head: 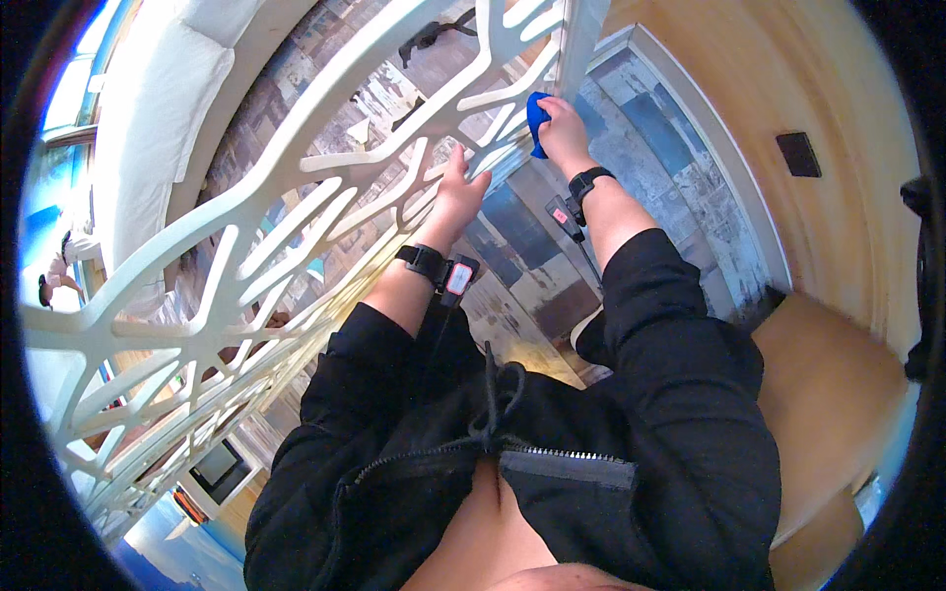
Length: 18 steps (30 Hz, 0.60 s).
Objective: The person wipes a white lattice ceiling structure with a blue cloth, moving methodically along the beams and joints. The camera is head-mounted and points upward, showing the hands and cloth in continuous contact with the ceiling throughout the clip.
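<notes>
A blue cloth (539, 131) is bunched in the fingers of my right hand (563, 134). The cloth is beside the end of a white openwork partition screen (244, 196) with branching bars; whether it presses on the surface I cannot tell. My left hand (462, 196) is at the screen's lower bars, thumb and one finger spread. Its other fingers are hidden, so any grip on a bar is not visible. Each wrist wears a black strap with a small device, the left one (458, 277) and the right one (569, 214).
Patchwork wood-look flooring (517, 229) lies below. To the right stand a wood-toned wall (724, 66) with a dark plate (798, 154) and a brown panel-like object (828, 399). Beyond the screen are a white padded seat (159, 133) and a person (63, 273).
</notes>
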Motion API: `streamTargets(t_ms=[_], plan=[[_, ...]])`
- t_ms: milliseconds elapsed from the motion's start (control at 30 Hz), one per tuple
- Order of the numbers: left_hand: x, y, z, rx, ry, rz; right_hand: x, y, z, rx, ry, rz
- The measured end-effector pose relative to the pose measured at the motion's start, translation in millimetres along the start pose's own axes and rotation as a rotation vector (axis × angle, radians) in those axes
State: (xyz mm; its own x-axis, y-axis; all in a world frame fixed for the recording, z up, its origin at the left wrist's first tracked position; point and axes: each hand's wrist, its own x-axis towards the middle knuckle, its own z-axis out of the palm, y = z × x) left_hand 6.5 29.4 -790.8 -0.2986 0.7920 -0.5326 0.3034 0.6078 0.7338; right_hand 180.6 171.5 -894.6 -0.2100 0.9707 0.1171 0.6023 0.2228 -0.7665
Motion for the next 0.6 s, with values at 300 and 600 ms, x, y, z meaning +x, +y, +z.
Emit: streamTargets(t_ms=[300,600], plan=[[28.6,-53.7,16.1,0.098,0.05,0.25,-44.2,-15.6,32.7,0.143,-0.091,-0.185],[14.1,-55.8,-13.4,0.263,-0.032,0.476,-57.2,70.1,61.9,0.48,0.064,0.719]])
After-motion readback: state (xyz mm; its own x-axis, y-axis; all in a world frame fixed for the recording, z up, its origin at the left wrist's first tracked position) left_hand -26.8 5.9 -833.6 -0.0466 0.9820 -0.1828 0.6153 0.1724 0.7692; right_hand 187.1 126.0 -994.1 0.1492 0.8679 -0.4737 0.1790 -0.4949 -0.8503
